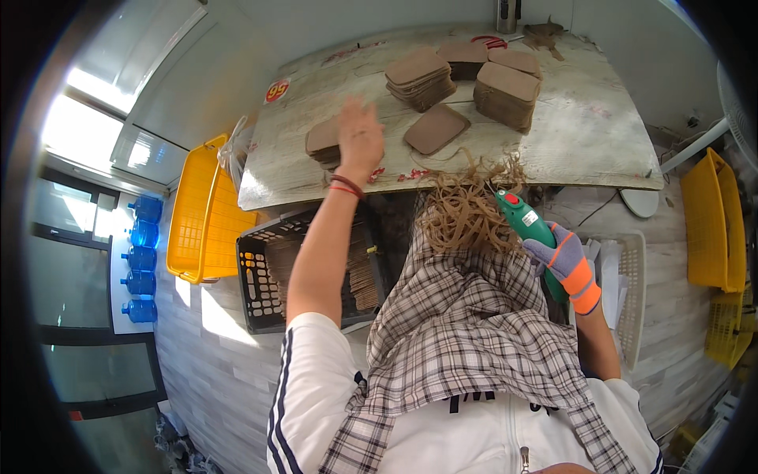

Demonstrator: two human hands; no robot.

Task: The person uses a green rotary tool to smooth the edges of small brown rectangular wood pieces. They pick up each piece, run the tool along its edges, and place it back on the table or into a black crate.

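Observation:
My left hand point(361, 138) is bare, with red bands at the wrist. Its fingers are stretched out beside a low stack of brown rounded-corner pieces point(320, 144) at the table's left, and I see nothing held in it. My right hand point(564, 257), in a grey and orange glove, is wrapped round a green handheld power tool point(523, 215) with a red button. The tool's tip points toward a tangle of thin brown strips point(466, 209) on my lap at the table edge. One single brown piece point(437, 129) lies flat between the low stack and the strips.
Taller stacks of brown pieces point(507, 95) stand farther back on the worn table point(308, 83), near red-handled scissors point(489, 41). A black crate point(251, 276) of brown pieces sits below left. Yellow baskets point(189, 213) flank the table; a white basket point(634, 300) is at my right.

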